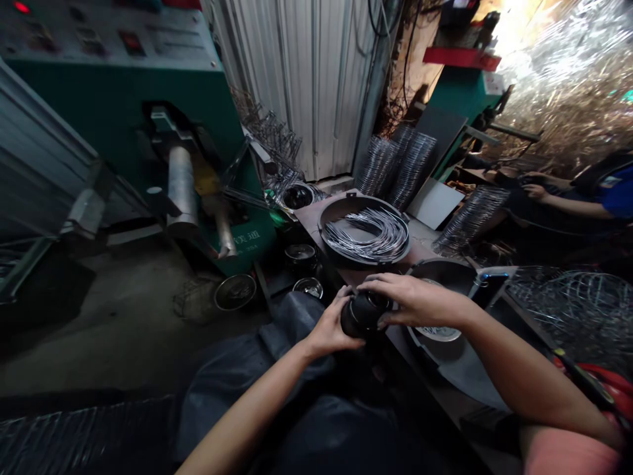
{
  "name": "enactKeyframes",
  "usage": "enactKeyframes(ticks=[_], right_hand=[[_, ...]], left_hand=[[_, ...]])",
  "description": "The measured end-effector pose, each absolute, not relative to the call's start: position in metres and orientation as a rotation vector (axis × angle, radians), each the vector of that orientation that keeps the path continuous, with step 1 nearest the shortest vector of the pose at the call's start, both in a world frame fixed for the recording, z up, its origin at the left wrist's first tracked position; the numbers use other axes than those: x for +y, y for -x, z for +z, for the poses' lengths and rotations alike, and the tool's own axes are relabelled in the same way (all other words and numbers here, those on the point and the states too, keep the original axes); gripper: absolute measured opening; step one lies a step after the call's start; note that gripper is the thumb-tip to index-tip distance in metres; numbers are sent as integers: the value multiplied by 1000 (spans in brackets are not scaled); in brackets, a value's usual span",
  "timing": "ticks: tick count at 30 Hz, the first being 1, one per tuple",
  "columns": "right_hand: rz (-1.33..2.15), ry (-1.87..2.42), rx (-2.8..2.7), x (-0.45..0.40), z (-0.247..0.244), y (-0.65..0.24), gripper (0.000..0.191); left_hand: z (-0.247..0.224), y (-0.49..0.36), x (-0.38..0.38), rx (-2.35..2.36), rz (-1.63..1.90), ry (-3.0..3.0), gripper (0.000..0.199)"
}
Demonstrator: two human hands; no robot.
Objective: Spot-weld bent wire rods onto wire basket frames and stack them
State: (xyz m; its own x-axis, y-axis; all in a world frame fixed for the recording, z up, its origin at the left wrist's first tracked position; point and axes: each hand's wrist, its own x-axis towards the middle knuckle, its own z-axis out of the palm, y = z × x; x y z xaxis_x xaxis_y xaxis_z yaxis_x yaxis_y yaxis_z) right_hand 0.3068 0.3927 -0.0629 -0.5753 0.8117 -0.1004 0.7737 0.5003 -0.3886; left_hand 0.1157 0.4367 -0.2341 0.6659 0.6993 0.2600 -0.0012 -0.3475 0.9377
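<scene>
Where a ribbed metal wall (pixel 297 86) meets a green machine (pixel 123 99), a dark metal workbench (pixel 316 221) runs out toward the seated person. Concrete floor (pixel 113 330) lies at about nine o'clock from the hands, with a small metal bowl (pixel 235 291) standing on it. At twelve o'clock a round black tray (pixel 329 214) holds a loose bundle of thin silver wire (pixel 366 234), and stacks of wire racks (pixel 395 165) stand just behind it. Around three o'clock a second round pan (pixel 440 274) sits close to the right hand, with a heap of wire coils (pixel 568 303) beyond it. Farther off, at about two o'clock, a co-worker's hand (pixel 537 191) shows beside a blue sleeve (pixel 618 191).

The black canister (pixel 363 313) is short, rounded and faintly glossy; the light is too dim to tell its material. It is held up over a dark apron (pixel 257 369), near the bench edge. The left hand (pixel 329 323) cups it from below, fingers curled around its side. The right hand (pixel 415 300) reaches over the top, fingers close together and pressed down on it, both hands clamped on the canister.
</scene>
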Motion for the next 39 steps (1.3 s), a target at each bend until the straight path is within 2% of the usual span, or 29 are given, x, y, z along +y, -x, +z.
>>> enactKeyframes(ticks=[9,12,14,17,19,23,25,28,33,37,39], right_hand=[[807,1175,-2672,405,-63,-314,52],[692,1282,-2667,407,-63,-306,55],[566,1497,-2632,407,-64,-299,57],[339,1800,-2581,403,-64,-292,71],[279,1723,-2641,399,-63,-293,79],[319,1443,-2774,392,-60,-293,68],[223,1660,-2704,391,-59,-289,65],[108,1878,-2587,391,-58,-284,72],[351,1538,-2668,390,-59,-289,75],[307,1840,-2492,387,-62,-287,75],[316,1813,-2458,386,-64,-286,77]], left_hand=[[-234,-117,441,537,782,-1849,86],[-235,-117,441,570,785,-1834,87],[-236,-116,440,583,778,-1822,87],[-236,-116,440,592,764,-1808,86],[-236,-115,440,590,776,-1799,86],[-234,-115,440,575,807,-1809,85],[-234,-114,439,573,789,-1820,84],[-235,-113,439,565,772,-1816,86],[-238,-109,439,541,825,-1786,88],[-237,-108,440,544,825,-1761,86],[-237,-108,440,546,829,-1757,86]])
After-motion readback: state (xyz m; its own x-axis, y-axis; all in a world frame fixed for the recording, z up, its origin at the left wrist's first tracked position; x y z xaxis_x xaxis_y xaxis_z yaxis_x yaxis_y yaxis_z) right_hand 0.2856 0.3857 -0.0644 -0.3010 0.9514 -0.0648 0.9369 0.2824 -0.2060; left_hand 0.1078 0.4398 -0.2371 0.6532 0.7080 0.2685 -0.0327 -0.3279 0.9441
